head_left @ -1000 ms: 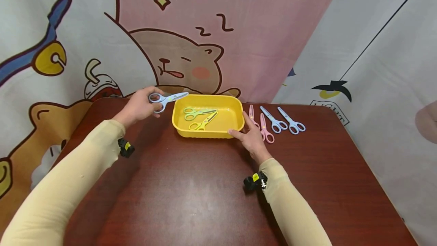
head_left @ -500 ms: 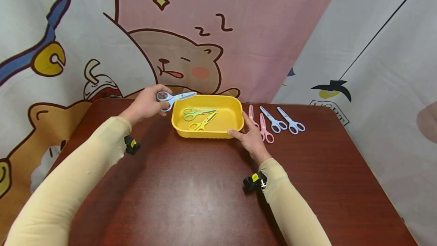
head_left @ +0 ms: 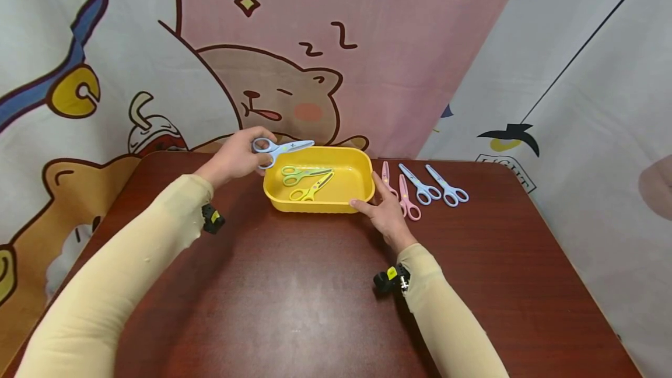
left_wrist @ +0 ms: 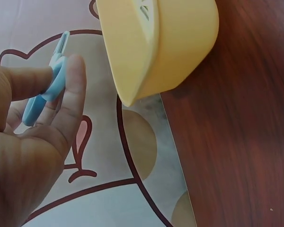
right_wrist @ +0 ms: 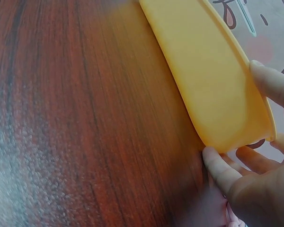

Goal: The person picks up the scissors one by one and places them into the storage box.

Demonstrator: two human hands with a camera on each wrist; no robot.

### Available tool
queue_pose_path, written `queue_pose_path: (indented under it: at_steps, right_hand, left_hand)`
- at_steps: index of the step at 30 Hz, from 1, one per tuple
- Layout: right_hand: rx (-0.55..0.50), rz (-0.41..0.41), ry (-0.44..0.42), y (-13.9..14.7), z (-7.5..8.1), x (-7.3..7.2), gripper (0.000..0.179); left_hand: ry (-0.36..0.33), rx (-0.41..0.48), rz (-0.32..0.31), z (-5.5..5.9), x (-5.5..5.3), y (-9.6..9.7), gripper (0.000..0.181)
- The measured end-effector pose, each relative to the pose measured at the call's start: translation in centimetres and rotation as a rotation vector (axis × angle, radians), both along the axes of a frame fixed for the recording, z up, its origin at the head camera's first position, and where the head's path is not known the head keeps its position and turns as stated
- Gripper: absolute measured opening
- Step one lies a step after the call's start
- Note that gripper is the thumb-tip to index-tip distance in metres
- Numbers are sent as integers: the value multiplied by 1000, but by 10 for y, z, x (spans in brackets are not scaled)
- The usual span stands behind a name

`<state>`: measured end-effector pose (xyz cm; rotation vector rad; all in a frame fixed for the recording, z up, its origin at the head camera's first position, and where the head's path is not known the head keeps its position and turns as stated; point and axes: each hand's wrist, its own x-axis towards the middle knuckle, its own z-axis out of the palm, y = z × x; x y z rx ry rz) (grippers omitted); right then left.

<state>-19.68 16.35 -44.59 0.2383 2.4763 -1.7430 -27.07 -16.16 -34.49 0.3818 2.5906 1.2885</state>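
The left hand point(head_left: 238, 157), gripping blue scissors point(head_left: 284, 148), now reaches farther right, so they seem partly above, not yet in, the yellow tray point(head_left: 315, 207) (right hand point(head_left: 386, 213) holding its right end) near the table's point(head_left: 310, 284) far edge.

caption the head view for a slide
Left grip holds blue scissors near a yellow tray; right grip holds its right end.

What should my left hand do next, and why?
Probably ease the raised blue scissors rightward over the yellow tray: your left hand holds them near the tray's left end, green scissors and yellow scissors lie inside, and your right hand holds the right end.
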Motion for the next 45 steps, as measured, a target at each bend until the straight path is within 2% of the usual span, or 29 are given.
queue_pose_path:
  at_steps: [12, 22, 33, 45]
  right_hand:
    - [10, -3, -5, 1, 1, 1, 98]
    - [9, -5, -10, 1, 1, 1, 98]
    - [14, -2, -12, 1, 1, 2, 98]
    - [7, -2, -6, 0, 0, 1, 98]
  left_hand:
    - [-22, -6, -27, 6, -6, 15, 36]
    - [-48, -5, -81, 15, -10, 29, 35]
    - [-54, -50, -144, 17, -15, 46, 32]
    - [-86, -43, -196, 16, -23, 61, 33]
